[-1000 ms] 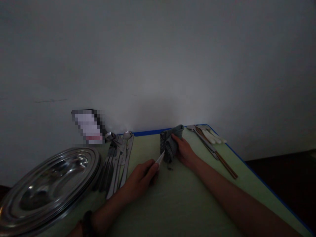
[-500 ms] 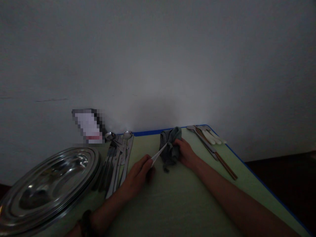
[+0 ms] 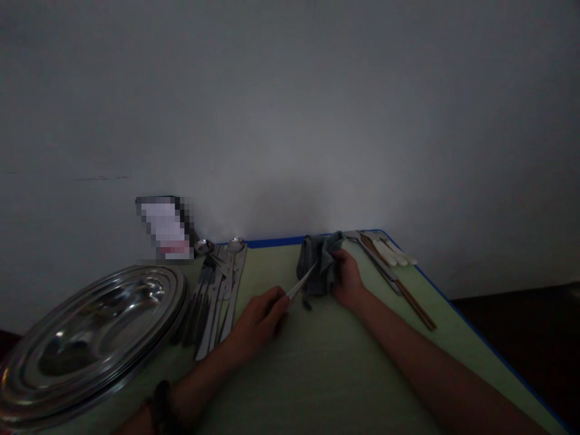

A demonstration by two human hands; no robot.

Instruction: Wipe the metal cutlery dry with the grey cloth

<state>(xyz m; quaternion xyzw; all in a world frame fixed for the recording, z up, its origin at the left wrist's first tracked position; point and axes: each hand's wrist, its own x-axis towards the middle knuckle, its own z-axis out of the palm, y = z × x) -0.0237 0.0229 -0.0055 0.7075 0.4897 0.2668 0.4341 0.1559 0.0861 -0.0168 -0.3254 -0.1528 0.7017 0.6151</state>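
My left hand (image 3: 267,311) is closed round the near end of a slim white-handled piece of cutlery (image 3: 300,285), held above the table. Its far end runs narrowing up to a grey checked cloth (image 3: 312,263), and I cannot make out what kind of head it has. Bunched in the fingers of my right hand (image 3: 348,278), the cloth hangs in folds beside the cutlery's tip. A dark bracelet (image 3: 163,405) circles my left wrist.
Stacked oval metal trays (image 3: 104,338) stand at left. Beside them lie several dark-handled and metal utensils, with a spoon (image 3: 235,244) among them. White-handled cutlery (image 3: 394,254) and brown-handled cutlery (image 3: 412,302) lie at right. A blurred-out device (image 3: 165,229) leans against the wall (image 3: 290,121).
Both my hands have shifted slightly to the right, with the cutlery and the cloth. The cloth's folds have changed shape, and the cutlery's thin end now shows in front of it.
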